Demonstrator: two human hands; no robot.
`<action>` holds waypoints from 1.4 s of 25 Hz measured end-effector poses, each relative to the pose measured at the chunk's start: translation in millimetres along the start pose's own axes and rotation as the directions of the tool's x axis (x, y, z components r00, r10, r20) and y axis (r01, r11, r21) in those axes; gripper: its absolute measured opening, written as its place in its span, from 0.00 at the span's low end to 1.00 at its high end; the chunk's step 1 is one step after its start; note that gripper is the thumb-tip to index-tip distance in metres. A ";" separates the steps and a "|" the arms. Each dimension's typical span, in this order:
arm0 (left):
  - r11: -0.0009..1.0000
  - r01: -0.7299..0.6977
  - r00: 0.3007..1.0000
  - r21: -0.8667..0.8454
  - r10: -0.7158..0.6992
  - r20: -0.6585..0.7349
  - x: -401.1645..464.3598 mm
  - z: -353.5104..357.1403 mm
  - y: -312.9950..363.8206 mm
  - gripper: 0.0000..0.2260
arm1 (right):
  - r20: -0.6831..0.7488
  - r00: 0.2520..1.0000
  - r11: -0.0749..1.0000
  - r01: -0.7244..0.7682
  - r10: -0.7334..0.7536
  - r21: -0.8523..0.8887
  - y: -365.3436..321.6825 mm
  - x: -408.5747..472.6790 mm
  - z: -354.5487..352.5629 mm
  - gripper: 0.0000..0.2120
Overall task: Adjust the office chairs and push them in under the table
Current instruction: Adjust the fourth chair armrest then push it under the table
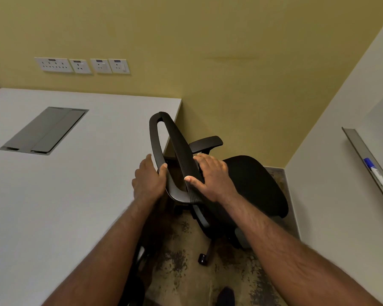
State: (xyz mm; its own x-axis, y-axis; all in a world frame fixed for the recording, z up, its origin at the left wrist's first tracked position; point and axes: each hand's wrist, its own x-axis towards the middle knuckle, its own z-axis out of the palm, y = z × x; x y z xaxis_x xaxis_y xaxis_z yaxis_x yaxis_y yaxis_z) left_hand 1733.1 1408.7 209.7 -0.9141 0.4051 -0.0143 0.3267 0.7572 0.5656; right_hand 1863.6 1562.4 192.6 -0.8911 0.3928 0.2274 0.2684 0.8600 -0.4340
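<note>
- Tray (363, 155) under the whiteboard on the right wall: holds one marker (377, 173), blue cap, white barrel, lying along the tray.
- Recessed cable box (44, 130) in the worktop (64, 195), grey, two flaps shut; contents hidden.
- Office chair (248, 184): black. Backrest frame (175, 155) is a long loop with an open slot through it, tilted, its top end overlapping the worktop's right edge near the far right corner. Seat is dark fabric, facing away from the worktop toward the right wall. One armrest (206, 143) shows beyond the backrest, pad roughly level. One caster (202, 259) and part of a base leg show on the mottled floor (208, 283).
- Chair position: on the floor just beside the worktop's right edge, in the gap between the worktop and the right wall; seat not under the worktop.
- Left hand (148, 180): wrapped around the left rail of the backrest frame, thumb hooked through the slot, fingers behind the rail.
- Right hand (210, 175): partly open, palm laid on the seat-side face of the backrest's right rail, thumb pressed on the rail's near face, fingers extended toward the armrest.
- Four white socket plates (82, 66) in a row on the yellow wall above the worktop's far edge.
- Dark shoe tip (227, 294) on the floor at the bottom edge of the view.
</note>
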 end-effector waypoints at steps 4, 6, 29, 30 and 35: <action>0.996 0.039 0.997 -0.085 -0.033 0.067 31.1 -7.0 -8.2 0.29 | 0.167 0.974 0.987 0.145 -0.156 0.076 -36.8 -5.8 3.3 0.35; 0.991 0.036 0.994 -0.132 -0.022 0.105 40.9 -3.7 -6.6 0.28 | 0.219 0.962 0.986 0.158 -0.165 0.047 -50.1 -7.2 7.9 0.36; 1.000 -0.019 0.980 0.023 0.023 -0.199 13.1 22.7 39.3 0.30 | -0.064 0.997 0.993 0.056 -0.049 0.108 -2.1 -48.8 -12.5 0.26; 0.993 -0.114 0.968 0.030 0.118 -0.222 5.9 26.0 54.9 0.29 | -0.095 0.995 0.994 0.010 0.001 0.113 15.9 -54.6 -17.6 0.26; 0.826 -0.563 0.817 0.029 0.561 -0.134 -65.0 91.4 147.4 0.25 | -0.188 0.871 0.885 -0.416 0.455 0.210 131.5 -105.0 -23.0 0.26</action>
State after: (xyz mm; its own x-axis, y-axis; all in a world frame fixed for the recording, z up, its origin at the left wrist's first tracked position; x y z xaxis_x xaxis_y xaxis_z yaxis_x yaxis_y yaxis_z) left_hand 1862.6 1540.9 218.6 -0.5954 0.6870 0.4166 0.7914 0.4122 0.4514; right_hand 2000.9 1641.8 131.6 -0.5851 0.7941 0.1645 0.5314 0.5287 -0.6620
